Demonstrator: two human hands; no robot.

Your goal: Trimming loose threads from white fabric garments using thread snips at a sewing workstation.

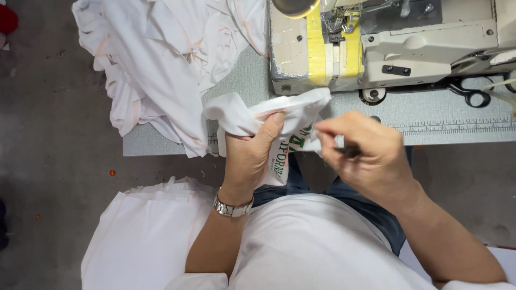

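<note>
White cloth (145,236) lay draped over the person's lap, nearest the lens, below the sewing machine (376,48) that serves as landmark. Left hand (250,156), with a metal wristwatch (233,208) on its wrist, sat just in front of the machine's left end, off the desk's (430,115) near edge. Its grip was clenched on a small white garment piece with green printing (279,126), thumb pressed on top, apparently to keep the fabric taut and raised toward the eyes. Right hand (365,153) hovered just right of that piece, in front of the machine's middle; its fingertips were pinched together at the fabric's edge, and a small dark item seemed tucked in its grip, though blur made it impossible to tell what, or whether the cloth itself was pinched. The piece was held in the air between both hands, its upper end nearly touching the machine's base.

A heap of white garments (161,59) was piled left of the machine, spilling over the desk's edge, probably kept within easy reach. Black-handled scissors (470,91) rested at the machine's right foot. A ruler strip (457,126) ran along the desk's front edge.
</note>
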